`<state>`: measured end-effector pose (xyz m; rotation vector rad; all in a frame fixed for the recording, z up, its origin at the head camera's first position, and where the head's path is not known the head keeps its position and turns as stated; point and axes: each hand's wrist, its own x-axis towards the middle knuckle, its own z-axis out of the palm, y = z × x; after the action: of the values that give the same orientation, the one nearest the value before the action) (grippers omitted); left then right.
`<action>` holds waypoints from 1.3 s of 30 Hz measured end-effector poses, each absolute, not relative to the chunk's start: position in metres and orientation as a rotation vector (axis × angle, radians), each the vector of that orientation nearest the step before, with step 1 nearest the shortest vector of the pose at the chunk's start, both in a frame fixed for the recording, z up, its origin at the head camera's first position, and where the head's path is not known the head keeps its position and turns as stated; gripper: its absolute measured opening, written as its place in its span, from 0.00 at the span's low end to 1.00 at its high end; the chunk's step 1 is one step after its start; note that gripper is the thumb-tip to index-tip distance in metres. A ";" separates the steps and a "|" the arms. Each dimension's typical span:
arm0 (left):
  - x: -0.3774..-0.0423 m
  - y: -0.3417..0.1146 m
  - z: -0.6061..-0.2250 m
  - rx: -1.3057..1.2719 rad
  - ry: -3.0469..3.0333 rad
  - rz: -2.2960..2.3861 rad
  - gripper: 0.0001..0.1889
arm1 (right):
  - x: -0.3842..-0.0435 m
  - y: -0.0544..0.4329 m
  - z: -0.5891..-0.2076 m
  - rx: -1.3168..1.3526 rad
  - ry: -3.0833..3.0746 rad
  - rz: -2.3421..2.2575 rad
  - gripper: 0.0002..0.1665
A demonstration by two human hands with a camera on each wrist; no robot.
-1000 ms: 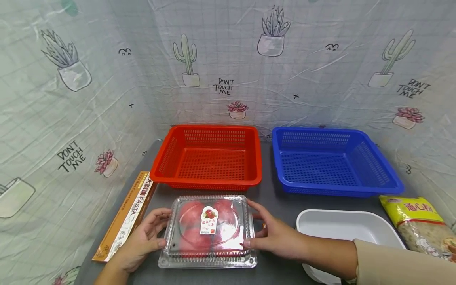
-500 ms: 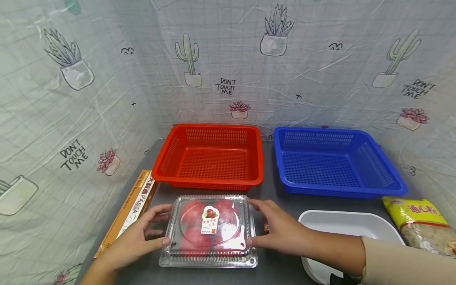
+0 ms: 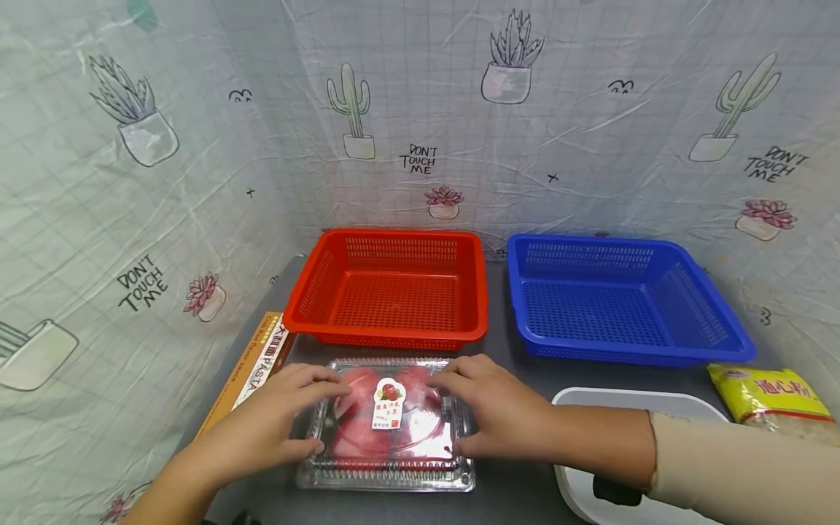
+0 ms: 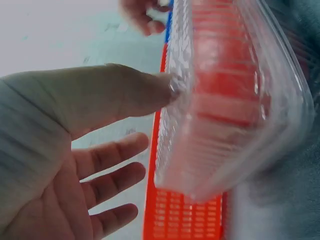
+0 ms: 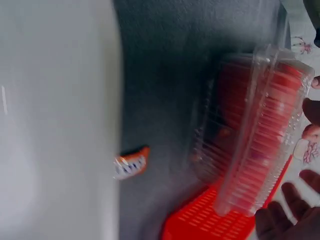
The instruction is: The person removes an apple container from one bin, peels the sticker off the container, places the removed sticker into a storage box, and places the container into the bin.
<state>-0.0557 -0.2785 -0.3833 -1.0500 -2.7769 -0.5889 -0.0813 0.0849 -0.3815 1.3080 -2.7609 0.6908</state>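
Sitting at six o'clock on the counter (image 3: 525,372) is a clear clamshell (image 3: 387,480) of red fruit (image 3: 357,436). The left grip (image 3: 278,415) is at its nine, the right grip (image 3: 495,408) at its three, both loosely spread, neither clamped on; can't tell if they're touching. Red basket (image 3: 394,299) at its twelve, blue basket (image 3: 593,313) two, white tub (image 3: 610,399) just past three.

on the table (image 3: 508,499), the fruit pack (image 3: 389,414) lies before the left basket (image 3: 394,337) and right of the pasta box (image 3: 252,362); the tub (image 3: 630,397), before the right basket (image 3: 636,351), has the pasta bag (image 3: 777,397) to its right, a packet (image 5: 132,163) to its left.
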 end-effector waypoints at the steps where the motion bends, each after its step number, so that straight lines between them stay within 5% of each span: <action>1: -0.056 -0.276 -0.381 -1.090 -2.781 -0.565 0.39 | -0.082 0.083 -0.381 1.370 -2.718 0.658 0.46; 11: -0.062 -0.263 -0.363 -1.291 -2.928 -0.469 0.32 | -0.089 0.059 -0.373 1.647 -2.527 0.470 0.32; 24: -0.072 -0.241 -0.343 -1.326 -3.073 -0.184 0.29 | -0.096 0.028 -0.355 1.658 -2.816 0.022 0.34; 39: -0.079 -0.216 -0.340 -1.207 -3.153 0.114 0.29 | -0.112 0.005 -0.349 1.648 -2.931 -0.025 0.24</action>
<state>-0.0788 -0.2158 -0.3396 -1.2067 -3.1528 0.1142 -0.1115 0.0049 -0.3491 1.6484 -2.9312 -0.0247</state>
